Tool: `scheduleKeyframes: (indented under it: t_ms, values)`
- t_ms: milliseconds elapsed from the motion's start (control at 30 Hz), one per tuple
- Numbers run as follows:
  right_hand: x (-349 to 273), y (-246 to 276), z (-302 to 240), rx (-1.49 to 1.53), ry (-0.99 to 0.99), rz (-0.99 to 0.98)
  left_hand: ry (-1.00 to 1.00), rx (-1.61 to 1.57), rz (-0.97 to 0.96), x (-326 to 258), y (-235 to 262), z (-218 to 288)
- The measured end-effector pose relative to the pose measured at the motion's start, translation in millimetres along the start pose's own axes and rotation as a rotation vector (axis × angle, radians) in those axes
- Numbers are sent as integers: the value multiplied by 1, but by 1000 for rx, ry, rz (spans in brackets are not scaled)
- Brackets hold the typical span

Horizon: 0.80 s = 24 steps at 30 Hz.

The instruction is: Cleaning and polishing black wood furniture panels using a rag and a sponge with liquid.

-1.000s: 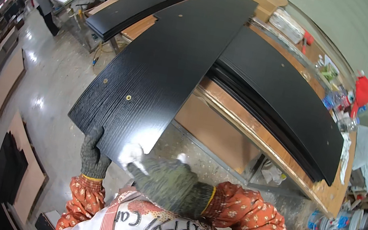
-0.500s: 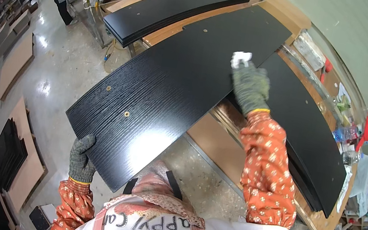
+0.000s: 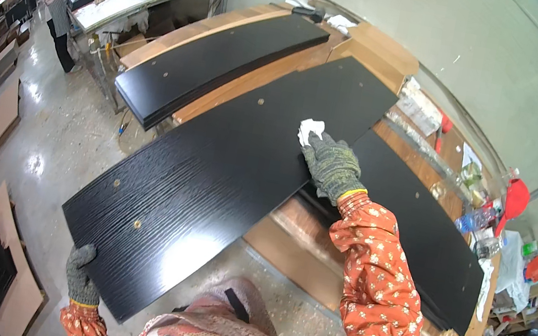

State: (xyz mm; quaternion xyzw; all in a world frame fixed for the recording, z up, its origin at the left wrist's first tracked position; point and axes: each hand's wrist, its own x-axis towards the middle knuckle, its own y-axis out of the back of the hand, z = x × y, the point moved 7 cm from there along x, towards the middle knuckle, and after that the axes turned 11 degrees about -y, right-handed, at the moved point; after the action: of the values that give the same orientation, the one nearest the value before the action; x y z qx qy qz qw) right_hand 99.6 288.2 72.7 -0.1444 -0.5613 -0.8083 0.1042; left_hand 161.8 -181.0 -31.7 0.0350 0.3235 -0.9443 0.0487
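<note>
The left hand point(image 3: 80, 271) grips the black board's point(image 3: 226, 168) near edge, fingers hidden beneath; the right hand point(image 3: 330, 166), arm outstretched, presses a white cloth point(image 3: 310, 131) flat.

We see a black panel point(image 3: 226, 168) with rough wood-grain texture and a slight sheen. Our knit fabric gloves grip it; the right hand point(image 3: 331, 164) presses a white cloth point(image 3: 309, 130). The workbench point(image 3: 377, 43) is bare brown wood.

Wooden bench point(image 3: 283, 253) — w/ black panels point(image 3: 429, 239), long panel point(image 3: 224, 174) atop.
</note>
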Motion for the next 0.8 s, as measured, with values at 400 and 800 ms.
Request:
scheduleKeyframes:
  t_ms: [400,800]
  values:
    - [122,-150,225,-30,-197,-75,-182,327,-11,42,82,6]
    - [177,-123,243,-21,-44,263,-198,661,133,61,132,35]
